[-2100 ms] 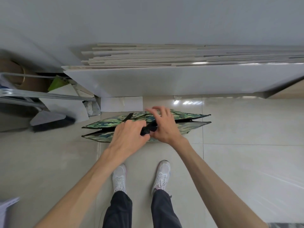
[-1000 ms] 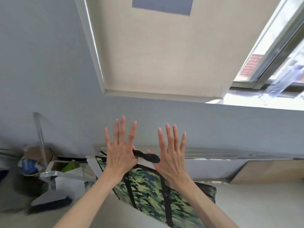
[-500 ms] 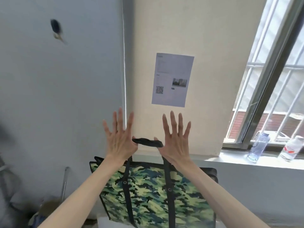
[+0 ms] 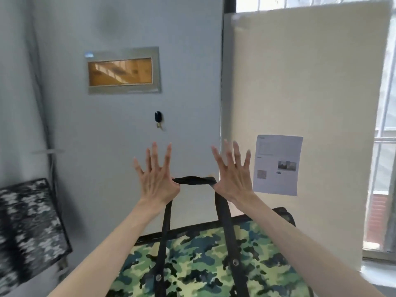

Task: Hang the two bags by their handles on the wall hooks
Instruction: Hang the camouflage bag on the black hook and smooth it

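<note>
A green camouflage bag (image 4: 205, 266) with black straps hangs below my raised hands. Its black handle (image 4: 194, 180) stretches level between them, caught under both thumbs. My left hand (image 4: 155, 175) and my right hand (image 4: 232, 174) have their fingers spread wide, palms toward the wall. A small dark wall hook (image 4: 158, 118) sits on the grey wall above the handle, slightly left of its middle, well apart from it. A second bag with a black-and-white camouflage pattern (image 4: 27, 226) shows at the lower left; its top and handles are blurred.
A framed rectangular window panel (image 4: 121, 70) is set in the grey wall above the hook. To the right stands a cream board (image 4: 300, 82) with a printed sheet (image 4: 277, 165) stuck on it. A barred window (image 4: 385, 146) is at the far right.
The bag has come up off the floor with both hands holding its handle. My view has swung upward and the hook has come to lie just above the handle.
</note>
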